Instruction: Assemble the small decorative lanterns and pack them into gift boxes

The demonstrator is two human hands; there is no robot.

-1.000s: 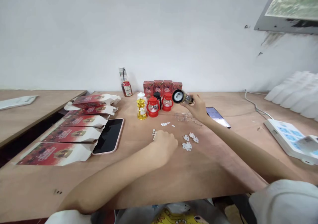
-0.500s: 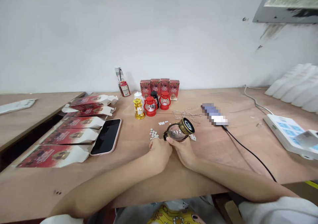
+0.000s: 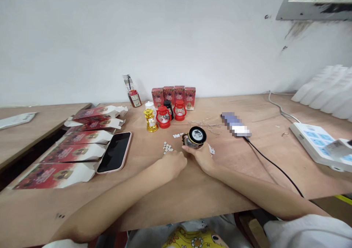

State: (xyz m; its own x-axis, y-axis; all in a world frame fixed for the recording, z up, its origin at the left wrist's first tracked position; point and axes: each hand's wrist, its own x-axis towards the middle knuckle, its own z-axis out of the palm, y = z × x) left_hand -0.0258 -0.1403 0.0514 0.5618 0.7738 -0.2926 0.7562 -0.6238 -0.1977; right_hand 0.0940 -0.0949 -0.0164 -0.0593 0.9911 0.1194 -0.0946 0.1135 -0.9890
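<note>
A small bronze-and-black lantern lies tipped, its round base turned up toward me and showing a battery compartment. My right hand is wrapped round its clear body, with the thumb on the near side. My left hand is curled low over the table, just left of the lantern; what its fingertips hold, if anything, is hidden. Right beyond it lie several button cells. Small white pieces lie above them, and more white tabs are beside my right hand.
Small lanterns stand behind: a gold one, red ones and a black one. Red boxes line the wall. Left are opened boxes and a phone. A cabled phone, thin wires and a power strip are right.
The lantern has turned so its base faces up toward me. My left hand has come away from the lantern, leftward to the button cells. The view has shifted slightly.
</note>
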